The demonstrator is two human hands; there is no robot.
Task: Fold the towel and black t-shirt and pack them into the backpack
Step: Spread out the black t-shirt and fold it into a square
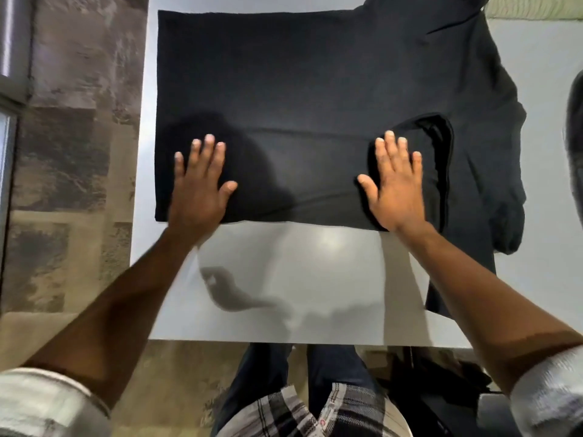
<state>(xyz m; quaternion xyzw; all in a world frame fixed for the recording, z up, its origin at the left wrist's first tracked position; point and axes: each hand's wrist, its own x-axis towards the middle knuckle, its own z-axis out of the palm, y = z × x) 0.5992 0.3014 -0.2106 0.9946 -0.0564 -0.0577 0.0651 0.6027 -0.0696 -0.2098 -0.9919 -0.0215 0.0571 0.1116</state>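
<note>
**Q:** What lies on the white table (315, 279)?

**A:** A black t-shirt (299, 89), spread flat across the table's far half. Its body has been folded into a broad rectangle with a straight left edge close to the table's left side. The collar (438, 134) sits at the right end of that rectangle, and looser fabric with a sleeve (504, 152) bunches beyond it toward the table's right side. The near half of the table is bare and glossy.

**Q:** And the hands?

**A:** Both press palm-down on the shirt's near edge. The left hand (202, 187) rests near the shirt's left corner, fingers spread apart and flat, gripping nothing. The right hand (397, 184) lies just beside the collar, fingers also splayed and flat, thumb pointing inward. Rolled pale sleeves show at both forearms.

**Q:** Anything around the table?

**A:** A pale green textured cloth (536, 7) peeks in at the table's far right corner; whether it is the towel I cannot tell. Mottled brown floor (79, 152) lies left of the table.
</note>
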